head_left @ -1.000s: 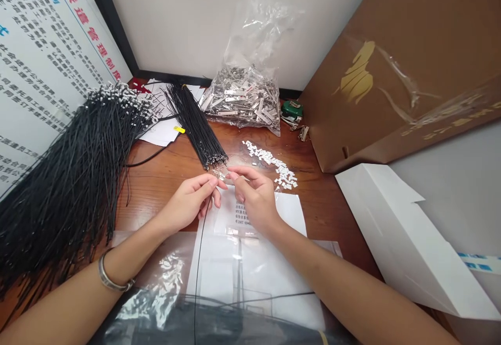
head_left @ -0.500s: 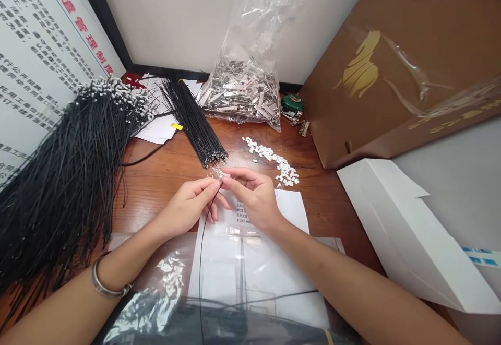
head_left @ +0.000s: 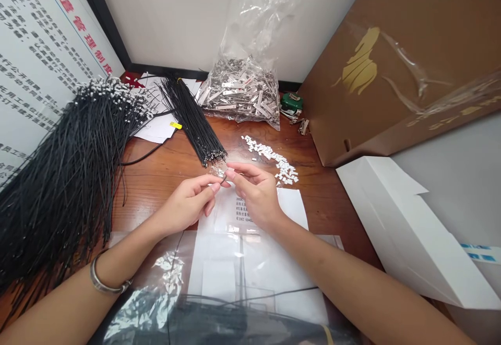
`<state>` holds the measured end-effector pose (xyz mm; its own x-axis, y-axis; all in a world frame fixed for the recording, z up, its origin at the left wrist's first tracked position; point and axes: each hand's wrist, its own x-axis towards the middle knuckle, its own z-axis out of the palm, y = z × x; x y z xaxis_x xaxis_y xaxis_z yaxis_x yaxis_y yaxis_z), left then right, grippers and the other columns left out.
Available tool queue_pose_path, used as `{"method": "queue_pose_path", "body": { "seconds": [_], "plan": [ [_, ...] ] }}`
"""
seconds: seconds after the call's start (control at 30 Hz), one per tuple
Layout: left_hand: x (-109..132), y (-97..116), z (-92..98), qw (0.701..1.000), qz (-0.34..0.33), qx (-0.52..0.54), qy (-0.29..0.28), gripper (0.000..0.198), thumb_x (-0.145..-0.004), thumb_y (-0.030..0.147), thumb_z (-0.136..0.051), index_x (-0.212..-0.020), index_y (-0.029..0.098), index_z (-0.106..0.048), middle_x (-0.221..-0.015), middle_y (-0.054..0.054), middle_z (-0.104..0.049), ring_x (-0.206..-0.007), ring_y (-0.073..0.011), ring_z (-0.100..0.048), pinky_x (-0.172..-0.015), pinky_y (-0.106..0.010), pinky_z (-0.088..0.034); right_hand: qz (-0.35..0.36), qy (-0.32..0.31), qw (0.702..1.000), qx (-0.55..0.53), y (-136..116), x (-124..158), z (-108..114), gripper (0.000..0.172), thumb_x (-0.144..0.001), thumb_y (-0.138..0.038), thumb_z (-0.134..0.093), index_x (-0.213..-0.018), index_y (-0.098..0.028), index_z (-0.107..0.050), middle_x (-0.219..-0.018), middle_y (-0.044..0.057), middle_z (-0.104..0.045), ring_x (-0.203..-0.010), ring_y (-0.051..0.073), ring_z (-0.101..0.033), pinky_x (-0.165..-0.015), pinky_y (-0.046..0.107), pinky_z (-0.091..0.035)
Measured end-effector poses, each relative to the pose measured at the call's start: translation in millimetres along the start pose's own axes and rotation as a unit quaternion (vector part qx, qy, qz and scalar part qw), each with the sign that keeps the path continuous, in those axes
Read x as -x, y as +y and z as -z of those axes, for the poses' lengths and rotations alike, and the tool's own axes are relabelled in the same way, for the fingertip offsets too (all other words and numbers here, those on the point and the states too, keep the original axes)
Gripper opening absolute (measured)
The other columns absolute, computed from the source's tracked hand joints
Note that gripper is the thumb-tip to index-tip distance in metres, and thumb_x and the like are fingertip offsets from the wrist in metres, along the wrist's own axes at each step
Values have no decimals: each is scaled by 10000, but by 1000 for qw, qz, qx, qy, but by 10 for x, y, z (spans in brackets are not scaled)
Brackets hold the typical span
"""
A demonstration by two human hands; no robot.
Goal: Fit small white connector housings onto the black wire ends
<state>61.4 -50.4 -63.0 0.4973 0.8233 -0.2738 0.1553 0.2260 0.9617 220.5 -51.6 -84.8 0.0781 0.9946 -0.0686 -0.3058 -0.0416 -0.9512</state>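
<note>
My left hand (head_left: 188,204) and my right hand (head_left: 254,191) meet over the wooden desk (head_left: 164,170), fingertips pinched together. Between them sits the end of a thin black wire (head_left: 224,179) with a small metal tip. The left fingers pinch the wire just behind its end. My right thumb and forefinger pinch a tiny part at that end; I cannot name it. Just beyond the fingertips lies a tied bundle of black wires (head_left: 193,123). A scatter of small white connector pieces (head_left: 274,159) lies to the right of it.
A big fan of black wires with white ends (head_left: 66,167) covers the left. A clear bag of metal clips (head_left: 238,92) stands at the back, a green object (head_left: 291,103) beside it. Brown cardboard (head_left: 399,63) and a white box (head_left: 407,235) stand right. Plastic bags and a paper sheet (head_left: 235,266) lie near me.
The long stretch of wire hanging down from my left hand has swung left and out of plain sight. Both hands have stayed pinched together, shifting slightly up the desk.
</note>
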Motion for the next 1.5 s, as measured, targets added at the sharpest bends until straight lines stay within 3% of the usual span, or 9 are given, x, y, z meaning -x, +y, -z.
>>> {"method": "queue_pose_path", "body": {
  "seconds": [0.3, 0.4, 0.53, 0.7, 0.8, 1.03, 1.17, 1.3, 1.5],
  "plan": [
    [-13, 21, 65, 997, 14, 35, -62, 366, -905, 415, -480, -1081, 132, -630, -457, 57, -514, -318, -50, -274, -326, -184, -161, 2, 23, 1000, 2, 28, -8, 19, 237, -655, -316, -771, -860, -206, -726, -726, 17, -691, -601, 119, -572, -479, 251, -407],
    [-14, 17, 43, 999, 22, 35, -35, 320, -880, 427, -532, -1022, 151, -608, -488, 58, -540, -294, -46, -322, -304, -171, -184, 6, 5, 1000, 11, 23, 6, 13, 216, -666, -318, -768, -850, -213, -728, -722, 16, -692, -620, 133, -590, -516, 270, -442],
    [-23, -12, -9, 998, -17, 50, 28, 306, -841, 464, -613, -885, 167, -554, -575, 41, -600, -350, -70, -489, -337, -170, -363, 11, -40, 998, 51, 18, 40, 9, 191, -695, -325, -751, -846, -208, -738, -666, 15, -679, -596, 134, -576, -537, 280, -443],
    [-21, -51, -33, 995, -38, 81, 38, 314, -847, 463, -618, -819, 162, -536, -722, -17, -691, -455, -92, -591, -443, -206, -480, 29, -45, 994, 93, 30, 55, 26, 219, -721, -328, -724, -900, -206, -752, -535, -28, -578, -462, 83, -392, -440, 246, -305],
    [-14, -57, -48, 995, -36, 79, 43, 296, -864, 450, -603, -844, 162, -535, -747, -28, -709, -476, -95, -603, -462, -204, -483, 35, -37, 994, 96, 33, 50, 22, 227, -718, -335, -720, -897, -200, -755, -573, -19, -607, -455, 74, -373, -436, 242, -305],
    [-12, -49, -88, 996, -27, 73, 47, 288, -871, 450, -596, -881, 168, -537, -710, -25, -713, -498, -106, -618, -477, -201, -485, 23, -46, 993, 103, 39, 53, 20, 232, -724, -351, -719, -890, -192, -747, -602, 8, -645, -524, 113, -500, -477, 256, -366],
    [-13, -57, -82, 996, -33, 68, 48, 310, -860, 467, -603, -829, 169, -523, -725, -33, -720, -502, -106, -622, -475, -203, -488, 24, -56, 992, 112, 39, 61, 34, 220, -731, -334, -712, -901, -198, -745, -553, -14, -610, -471, 93, -440, -454, 250, -335],
    [-17, -53, -65, 995, -37, 82, 54, 317, -848, 477, -613, -852, 170, -532, -718, -31, -722, -491, -111, -624, -468, -208, -489, 35, -45, 993, 99, 26, 56, 26, 222, -732, -343, -711, -904, -208, -749, -633, -2, -660, -440, 70, -392, -430, 241, -323],
    [-21, -37, -50, 990, -32, 120, 73, 372, -777, 492, -682, -900, 167, -551, -625, -10, -698, -447, -121, -605, -439, -213, -477, 17, -26, 996, 86, 17, 51, 8, 235, -752, -360, -701, -916, -204, -762, -677, 7, -690, -405, 59, -395, -400, 240, -332]
  ]
}}
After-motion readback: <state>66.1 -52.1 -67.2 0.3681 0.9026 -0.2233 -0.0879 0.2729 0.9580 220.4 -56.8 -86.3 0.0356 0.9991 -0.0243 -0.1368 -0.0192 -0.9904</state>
